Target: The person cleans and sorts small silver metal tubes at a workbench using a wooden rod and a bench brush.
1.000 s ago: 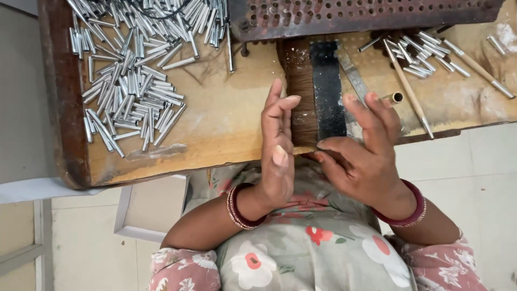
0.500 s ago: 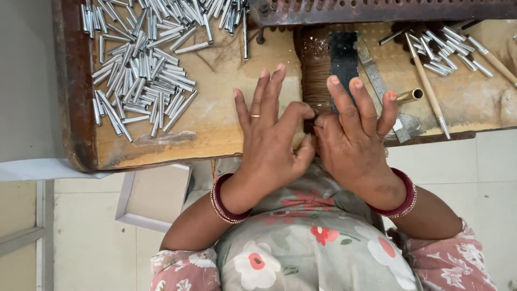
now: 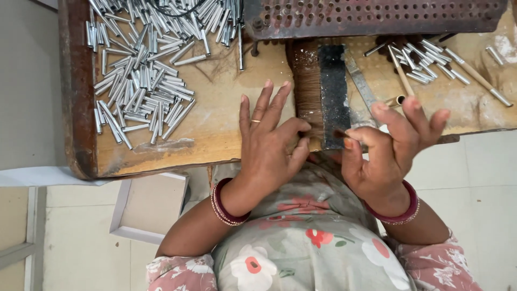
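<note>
The left hand (image 3: 269, 145) lies open on the brown hair bundle (image 3: 308, 91) on the tabletop (image 3: 226, 124), while the right hand (image 3: 390, 145) pinches a small tuft of hair (image 3: 340, 133) just beside it.

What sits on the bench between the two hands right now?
In the head view, a flat bundle of brown bristles and a black block lie between the left hand and right hand.

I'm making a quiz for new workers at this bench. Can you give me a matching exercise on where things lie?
Things:
1. pile of metal tubes
2. black block
3. perforated metal plate
4. white tray

Places:
A. below the bench, on the floor
B. top edge, right of centre
C. left part of the bench
D. between the two hands

Pairs: 1-C, 2-D, 3-B, 4-A
</note>
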